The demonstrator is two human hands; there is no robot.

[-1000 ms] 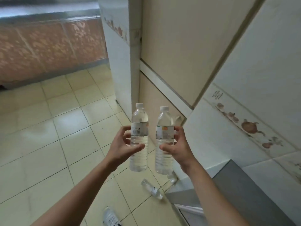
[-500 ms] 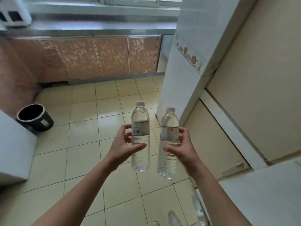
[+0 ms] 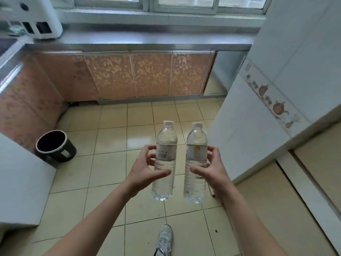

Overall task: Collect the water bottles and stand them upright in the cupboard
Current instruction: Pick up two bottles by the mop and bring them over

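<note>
Clear plastic water bottles with white caps, one in each hand, both held upright out in front over the yellowish tiled floor. Left hand is wrapped round the clear bottle with the barcode label, right hand grips the clear bottle with the orange-marked label. They sit just beside each other, not touching. Black round bin stands off to the left, near the orange patterned cupboard doors under the steel counter. One grey sneaker pokes in below.
</note>
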